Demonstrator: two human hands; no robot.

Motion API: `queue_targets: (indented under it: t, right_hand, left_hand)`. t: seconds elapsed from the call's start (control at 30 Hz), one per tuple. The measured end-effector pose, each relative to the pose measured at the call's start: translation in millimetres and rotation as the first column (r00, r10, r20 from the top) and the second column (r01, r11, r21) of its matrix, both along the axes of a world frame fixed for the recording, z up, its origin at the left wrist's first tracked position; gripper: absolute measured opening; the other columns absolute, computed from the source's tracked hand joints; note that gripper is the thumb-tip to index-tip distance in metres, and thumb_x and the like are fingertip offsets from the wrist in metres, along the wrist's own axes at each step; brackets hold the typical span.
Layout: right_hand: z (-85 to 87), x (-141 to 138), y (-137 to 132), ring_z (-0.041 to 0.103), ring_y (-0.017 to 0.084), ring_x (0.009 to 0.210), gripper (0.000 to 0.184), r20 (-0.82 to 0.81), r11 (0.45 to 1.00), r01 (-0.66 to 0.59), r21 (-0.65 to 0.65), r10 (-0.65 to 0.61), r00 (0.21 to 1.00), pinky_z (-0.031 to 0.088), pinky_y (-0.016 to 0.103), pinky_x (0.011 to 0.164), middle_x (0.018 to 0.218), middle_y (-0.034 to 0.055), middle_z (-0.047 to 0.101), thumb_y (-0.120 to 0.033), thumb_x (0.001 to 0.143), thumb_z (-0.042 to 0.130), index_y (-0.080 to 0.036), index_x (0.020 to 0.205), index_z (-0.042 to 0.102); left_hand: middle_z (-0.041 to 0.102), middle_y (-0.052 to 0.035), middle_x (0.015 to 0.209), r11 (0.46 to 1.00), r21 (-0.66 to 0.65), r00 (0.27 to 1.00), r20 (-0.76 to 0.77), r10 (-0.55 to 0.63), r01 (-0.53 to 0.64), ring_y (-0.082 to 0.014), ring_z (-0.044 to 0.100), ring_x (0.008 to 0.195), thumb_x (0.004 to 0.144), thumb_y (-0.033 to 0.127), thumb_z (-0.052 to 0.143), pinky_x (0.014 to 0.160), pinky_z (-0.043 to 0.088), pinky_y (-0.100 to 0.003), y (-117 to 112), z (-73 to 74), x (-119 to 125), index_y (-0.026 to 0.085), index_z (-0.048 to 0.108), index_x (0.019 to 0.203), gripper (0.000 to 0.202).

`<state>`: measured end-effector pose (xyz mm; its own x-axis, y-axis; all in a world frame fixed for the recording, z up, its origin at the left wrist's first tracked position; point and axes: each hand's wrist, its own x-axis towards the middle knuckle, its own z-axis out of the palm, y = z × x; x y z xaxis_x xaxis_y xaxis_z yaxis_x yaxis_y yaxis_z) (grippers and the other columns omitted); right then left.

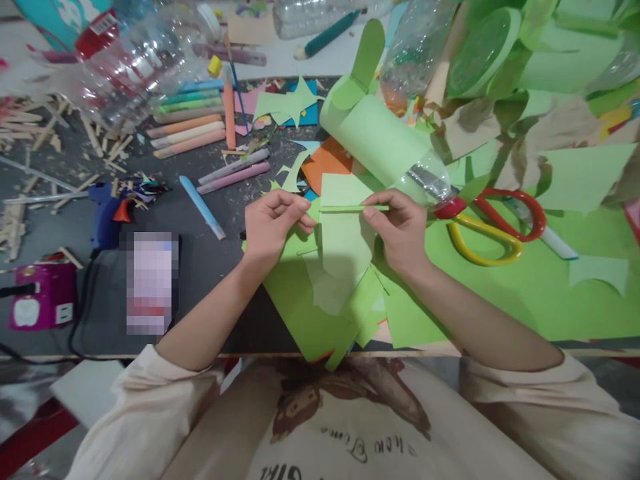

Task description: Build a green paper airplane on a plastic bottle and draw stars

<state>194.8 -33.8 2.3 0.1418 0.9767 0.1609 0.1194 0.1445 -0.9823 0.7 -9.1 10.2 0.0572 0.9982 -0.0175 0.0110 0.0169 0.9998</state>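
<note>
My left hand [273, 223] and my right hand [400, 227] both pinch a thin light-green paper strip [345, 209], one at each end, holding it level above the desk. Under it lies a pale green sheet [345, 247] on top of several green paper offcuts [320, 313]. Just beyond my right hand lies a plastic bottle wrapped in light-green paper [373, 137] with a green paper ear [367, 50] and a red cap end. Both hands are closed on the strip.
Red-and-yellow scissors [495, 227] lie right of my right hand on a large green sheet [525, 293]. Pastel markers [187, 127], a blue glue gun [105, 210], clear bottles [145, 53], wooden sticks [30, 127] and a pink box [43, 297] crowd the left side.
</note>
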Motion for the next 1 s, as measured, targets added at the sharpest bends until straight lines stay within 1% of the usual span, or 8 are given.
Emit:
queue_targets:
  t: [0.2,0.27,0.33,0.4,0.5,0.7,0.8,1.0]
  right_hand:
    - [1.6,0.8,0.6,0.053,0.013,0.059,0.036,-0.041,0.999,0.001,0.047,0.001,0.999,0.044,0.029,0.051,0.070,-0.0013,0.063,-0.061,0.079,0.074,-0.026,0.076,0.068]
    - [1.6,-0.2,0.1,0.052,0.013,0.057,0.037,-0.032,0.999,0.016,0.040,-0.015,0.999,0.044,0.029,0.051,0.069,-0.0015,0.063,-0.062,0.078,0.074,-0.026,0.076,0.070]
    - [1.2,-1.4,-0.8,0.050,0.012,0.055,0.036,-0.033,0.999,0.029,0.031,-0.028,0.999,0.043,0.029,0.050,0.066,-0.0018,0.063,-0.063,0.077,0.075,-0.026,0.076,0.072]
    - [0.7,-2.4,-1.7,0.050,0.012,0.053,0.034,-0.046,0.999,0.018,0.029,-0.017,0.999,0.042,0.029,0.049,0.065,-0.0020,0.064,-0.060,0.077,0.076,-0.027,0.077,0.074]
    - [0.5,-3.0,-3.1,0.050,0.010,0.051,0.027,-0.056,0.999,-0.038,0.031,0.039,0.998,0.041,0.027,0.046,0.067,-0.0019,0.069,-0.054,0.079,0.077,-0.026,0.079,0.077]
    - [1.8,-2.2,-5.1,0.057,0.010,0.051,0.019,-0.007,0.994,-0.113,0.011,0.113,0.994,0.047,0.025,0.047,0.070,-0.0007,0.075,-0.044,0.079,0.079,-0.025,0.081,0.080]
    - [3.0,-1.9,-5.2,0.061,0.011,0.053,0.017,-0.001,0.993,-0.122,-0.002,0.122,0.993,0.049,0.025,0.049,0.072,-0.0003,0.077,-0.042,0.079,0.079,-0.025,0.080,0.081]
    - [4.6,-3.1,-5.6,0.063,0.013,0.057,0.023,0.006,0.990,-0.140,-0.030,0.140,0.990,0.051,0.027,0.052,0.071,0.0002,0.077,-0.047,0.077,0.079,-0.025,0.076,0.079]
  left_hand:
    - [0.042,0.0064,0.034,0.998,0.057,0.998,-0.062,-0.029,0.032,-0.0063,0.038,0.029,0.086,0.070,0.060,0.034,0.032,-0.022,-2.8,1.3,-2.8,0.022,0.044,0.050,0.063]
    - [0.039,0.0049,0.034,0.995,0.099,0.994,-0.111,0.002,0.009,-0.0069,0.040,0.032,0.089,0.070,0.056,0.038,0.036,-0.023,-3.3,0.5,-3.2,0.021,0.042,0.045,0.068]
    - [0.058,0.0017,0.051,0.985,0.168,0.987,-0.148,0.056,-0.031,-0.0092,0.055,0.047,0.084,0.070,0.063,0.050,0.048,-0.025,-2.5,-0.5,-3.4,0.021,0.055,0.052,0.059]
    - [0.072,-0.0026,0.083,0.972,0.231,0.983,-0.161,0.087,-0.049,-0.0138,0.068,0.072,0.080,0.069,0.069,0.065,0.055,-0.027,-1.2,-1.5,-3.9,0.023,0.069,0.073,0.047]
    - [0.071,-0.0074,0.107,0.955,0.294,0.974,-0.202,0.101,-0.038,-0.0193,0.069,0.097,0.088,0.066,0.061,0.078,0.057,-0.030,-0.7,-2.4,-5.2,0.023,0.073,0.087,0.045]
    - [0.075,-0.0070,0.101,0.937,0.316,0.966,-0.251,-0.067,0.147,-0.0163,0.070,0.082,0.084,0.067,0.065,0.070,0.056,-0.027,-5.4,-2.3,-3.9,0.021,0.074,0.103,0.050]
    - [0.078,-0.0060,0.089,0.950,0.240,0.949,-0.286,-0.130,0.202,-0.0166,0.071,0.078,0.084,0.063,0.068,0.065,0.054,-0.025,-6.7,-1.8,-1.4,0.020,0.077,0.091,0.044]
    - [0.077,-0.0027,0.075,0.966,0.185,0.969,-0.205,-0.141,0.179,-0.0143,0.068,0.067,0.082,0.051,0.075,0.059,0.051,-0.025,-5.0,0.5,1.2,0.020,0.077,0.075,0.031]
